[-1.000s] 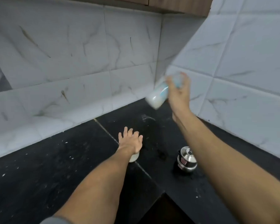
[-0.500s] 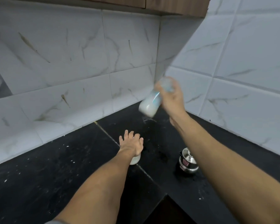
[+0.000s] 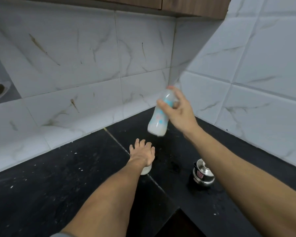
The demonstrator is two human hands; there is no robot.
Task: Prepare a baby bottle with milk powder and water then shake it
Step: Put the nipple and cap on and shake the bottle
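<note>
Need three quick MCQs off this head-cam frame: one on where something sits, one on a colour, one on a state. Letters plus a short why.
1. Where is the steel pot?
A. On the countertop, to the right of the left hand
B. On a wall shelf
C. Inside the cupboard

2. What colour is the countertop?
A. White
B. Black
C. Brown

3. What state is the baby bottle in?
A. Standing on the countertop
B. Held tilted in the air by the right hand
C. Lying on its side on the countertop

Answers:
1 A: the steel pot stands on the countertop between the two forearms, right of the left hand.
2 B: the countertop is black with pale specks, against white tiles.
3 B: the right hand grips the baby bottle, whose base hangs clear above the countertop.
</note>
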